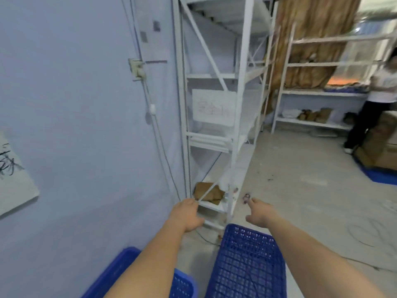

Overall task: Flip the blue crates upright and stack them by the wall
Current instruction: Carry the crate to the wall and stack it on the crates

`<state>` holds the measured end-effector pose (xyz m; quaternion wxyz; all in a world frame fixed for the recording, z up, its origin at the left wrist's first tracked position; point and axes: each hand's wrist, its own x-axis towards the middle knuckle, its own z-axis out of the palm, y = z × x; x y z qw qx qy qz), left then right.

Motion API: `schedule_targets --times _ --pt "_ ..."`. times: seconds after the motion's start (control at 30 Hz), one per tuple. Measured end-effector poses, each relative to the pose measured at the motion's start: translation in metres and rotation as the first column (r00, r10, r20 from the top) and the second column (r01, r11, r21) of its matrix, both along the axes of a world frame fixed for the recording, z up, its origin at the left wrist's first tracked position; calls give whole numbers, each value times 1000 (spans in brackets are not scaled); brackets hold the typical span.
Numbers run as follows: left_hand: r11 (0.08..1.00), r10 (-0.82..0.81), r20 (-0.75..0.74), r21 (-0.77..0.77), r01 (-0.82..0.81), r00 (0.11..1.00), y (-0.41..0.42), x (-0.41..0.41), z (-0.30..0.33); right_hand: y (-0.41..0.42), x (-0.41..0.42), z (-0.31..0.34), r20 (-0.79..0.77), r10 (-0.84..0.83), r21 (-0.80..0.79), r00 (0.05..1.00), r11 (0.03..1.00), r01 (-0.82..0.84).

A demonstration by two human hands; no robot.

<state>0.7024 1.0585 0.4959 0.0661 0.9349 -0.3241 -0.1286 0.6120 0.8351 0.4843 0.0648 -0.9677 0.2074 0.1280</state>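
1. Both hands reach forward with nothing in them: the left hand has its fingers loosely curled, and the right hand has its fingers spread, one pointing ahead.
2. Two blue crates show on the floor at the bottom edge of the view.
3. One crate lies bottom-up between the forearms, its mesh base facing up, below the right hand and not touched by it.
4. The second crate sits beside the wall under the left forearm; only its rim and one mesh side show.
5. Two white shelf racks stand ahead: one rack against the wall, another rack further back.
6. One person stands at the right edge.
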Motion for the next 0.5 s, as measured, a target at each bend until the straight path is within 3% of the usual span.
schedule_targets --times 0.23,0.5 --pt "981 -191 138 -7 193 972 -134 -39 30 -91 -60 40 87 -133 -20 987 991 135" --pt "959 -278 95 80 271 956 -248 -91 11 -189 -135 29 12 -285 -5 959 959 285"
